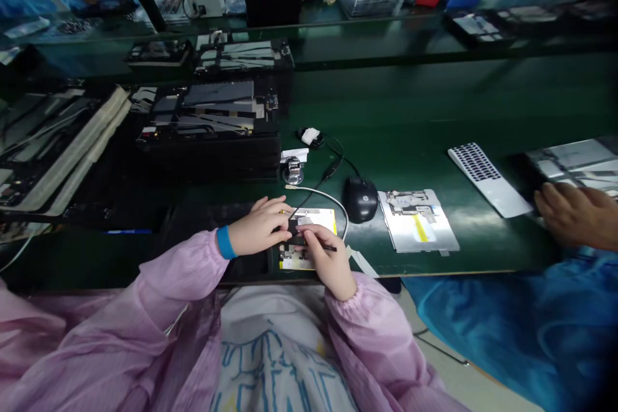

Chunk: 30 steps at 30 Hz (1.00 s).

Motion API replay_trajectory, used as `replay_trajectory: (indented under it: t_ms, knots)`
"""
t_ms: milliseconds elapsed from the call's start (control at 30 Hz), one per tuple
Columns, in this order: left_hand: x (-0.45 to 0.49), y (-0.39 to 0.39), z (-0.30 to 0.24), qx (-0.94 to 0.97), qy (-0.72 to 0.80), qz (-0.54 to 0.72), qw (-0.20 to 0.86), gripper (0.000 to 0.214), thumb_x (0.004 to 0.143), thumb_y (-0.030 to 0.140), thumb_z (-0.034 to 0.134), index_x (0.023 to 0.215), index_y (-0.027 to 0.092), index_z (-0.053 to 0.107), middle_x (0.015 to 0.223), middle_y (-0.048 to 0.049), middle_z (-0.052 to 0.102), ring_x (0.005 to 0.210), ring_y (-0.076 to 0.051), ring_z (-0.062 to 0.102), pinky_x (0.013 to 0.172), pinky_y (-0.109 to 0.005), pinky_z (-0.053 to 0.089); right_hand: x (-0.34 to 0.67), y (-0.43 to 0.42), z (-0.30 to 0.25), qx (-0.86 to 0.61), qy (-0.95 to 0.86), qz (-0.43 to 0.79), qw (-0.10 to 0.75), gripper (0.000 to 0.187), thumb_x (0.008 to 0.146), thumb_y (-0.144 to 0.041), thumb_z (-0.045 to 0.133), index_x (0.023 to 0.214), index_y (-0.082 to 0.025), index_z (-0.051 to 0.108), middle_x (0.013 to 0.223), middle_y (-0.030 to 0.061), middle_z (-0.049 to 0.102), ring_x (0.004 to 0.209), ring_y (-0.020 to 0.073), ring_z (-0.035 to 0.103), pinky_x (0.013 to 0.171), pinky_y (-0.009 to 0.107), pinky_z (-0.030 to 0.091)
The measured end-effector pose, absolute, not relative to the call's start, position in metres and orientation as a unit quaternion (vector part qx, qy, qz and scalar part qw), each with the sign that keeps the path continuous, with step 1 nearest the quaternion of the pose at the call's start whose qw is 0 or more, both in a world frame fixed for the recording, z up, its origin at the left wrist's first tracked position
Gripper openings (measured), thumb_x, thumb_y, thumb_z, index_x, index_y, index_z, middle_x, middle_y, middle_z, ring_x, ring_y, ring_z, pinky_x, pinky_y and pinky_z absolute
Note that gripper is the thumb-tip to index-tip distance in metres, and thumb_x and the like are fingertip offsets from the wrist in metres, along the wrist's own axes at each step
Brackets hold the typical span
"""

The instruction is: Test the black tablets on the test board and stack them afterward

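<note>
Since the small black part (294,226) seems to need steadying, my left grip (258,226) lies spread against it while my right grip (328,261) pinches a thin black tool (331,247).

HP logo on blk mouse (360,201); other labels & keycaps (476,162) too small to read.

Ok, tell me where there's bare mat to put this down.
Bare green mat lies behind the black mouse and white keyboard panel, and between that panel and the white-backed plate. Crowded: around your left hand and right hand, with its thin dark tool, over the yellow-edged sheet.
</note>
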State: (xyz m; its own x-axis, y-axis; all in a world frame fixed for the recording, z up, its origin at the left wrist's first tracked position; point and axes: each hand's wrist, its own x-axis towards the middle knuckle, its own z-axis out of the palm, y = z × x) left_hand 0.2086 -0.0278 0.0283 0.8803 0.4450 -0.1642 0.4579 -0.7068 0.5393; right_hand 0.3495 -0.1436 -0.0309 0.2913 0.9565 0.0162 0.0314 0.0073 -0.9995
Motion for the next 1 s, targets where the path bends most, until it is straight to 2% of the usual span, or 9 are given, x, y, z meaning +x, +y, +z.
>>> replay_trajectory:
  t_ms: [133,300,433,500,567,700,800,900,1000]
  knots:
    - [0.203,-0.013,0.019,0.908,0.268,0.015,0.323,0.019,0.087,0.025,0.051,0.07,0.018,0.056,0.135,-0.0094,0.053,0.139,-0.029,0.028,0.112,-0.055,0.016,0.358,-0.147,-0.036,-0.587,-0.636,0.252,0.433,0.025,0.092,-0.02,0.041,0.103,-0.019,0.064,0.101,0.0091,0.066,0.099,0.0234,0.058,0.088,0.043,0.047]
    - [0.196,-0.003,0.016,0.884,0.284,0.075,0.364,0.019,0.088,0.025,0.046,0.072,0.019,0.053,0.131,-0.0114,0.056,0.136,-0.027,0.034,0.11,-0.051,0.021,0.358,-0.137,-0.037,-0.597,-0.718,0.183,0.307,0.033,0.086,-0.01,0.041,0.115,-0.016,0.056,0.129,0.0129,0.055,0.124,0.0285,0.042,0.093,0.046,0.039]
    - [0.2,-0.006,0.015,0.864,0.299,0.117,0.388,0.015,0.089,0.024,0.043,0.077,0.02,0.052,0.089,-0.0039,0.068,0.099,-0.019,0.061,0.109,-0.046,0.026,0.357,-0.124,-0.035,-0.616,-0.722,0.175,0.26,0.04,0.083,-0.009,0.042,0.121,-0.014,0.052,0.134,0.0144,0.052,0.13,0.0304,0.037,0.088,0.047,0.04]
    - [0.202,-0.006,0.015,0.864,0.296,0.114,0.391,0.017,0.089,0.027,0.043,0.075,0.02,0.052,0.07,0.0011,0.063,0.078,-0.016,0.061,0.107,-0.044,0.028,0.358,-0.12,-0.035,-0.618,-0.728,0.171,0.245,0.041,0.084,-0.011,0.042,0.124,-0.013,0.05,0.138,0.0141,0.048,0.131,0.0311,0.036,0.087,0.047,0.041]
    - [0.203,-0.007,0.016,0.869,0.288,0.114,0.385,0.019,0.087,0.031,0.046,0.072,0.02,0.052,0.067,0.0015,0.061,0.073,-0.016,0.058,0.102,-0.041,0.033,0.36,-0.12,-0.035,-0.612,-0.737,0.164,0.236,0.04,0.086,-0.013,0.041,0.125,-0.013,0.05,0.142,0.0123,0.045,0.131,0.0313,0.035,0.088,0.047,0.04]
    - [0.204,-0.008,0.017,0.887,0.292,0.105,0.343,0.019,0.084,0.031,0.053,0.069,0.02,0.055,0.074,-0.0015,0.063,0.08,-0.018,0.058,0.095,-0.04,0.038,0.364,-0.123,-0.037,-0.605,-0.744,0.152,0.238,0.041,0.089,-0.015,0.041,0.128,-0.016,0.049,0.143,0.0084,0.045,0.133,0.0292,0.035,0.102,0.049,0.031]
    - [0.205,-0.01,0.016,0.901,0.32,0.066,0.284,0.018,0.083,0.025,0.053,0.066,0.019,0.057,0.096,-0.0055,0.067,0.104,-0.023,0.057,0.105,-0.052,0.026,0.366,-0.124,-0.038,-0.608,-0.74,0.15,0.246,0.042,0.089,-0.016,0.042,0.13,-0.018,0.048,0.142,0.0071,0.046,0.133,0.0275,0.035,0.107,0.049,0.025]
    - [0.205,-0.014,0.014,0.908,0.339,0.026,0.244,0.021,0.081,0.022,0.054,0.061,0.017,0.057,0.13,-0.0084,0.057,0.135,-0.032,0.034,0.108,-0.062,0.009,0.367,-0.125,-0.041,-0.606,-0.732,0.155,0.27,0.038,0.089,-0.018,0.045,0.126,-0.02,0.052,0.139,0.007,0.049,0.132,0.0266,0.037,0.107,0.049,0.027]
    - [0.205,-0.019,0.011,0.915,0.34,0.006,0.219,0.023,0.079,0.02,0.054,0.057,0.016,0.056,0.139,-0.0106,0.051,0.14,-0.034,0.023,0.108,-0.064,0.004,0.37,-0.127,-0.044,-0.599,-0.722,0.163,0.306,0.026,0.088,-0.022,0.049,0.111,-0.022,0.061,0.131,0.0063,0.056,0.128,0.0259,0.042,0.106,0.048,0.029]
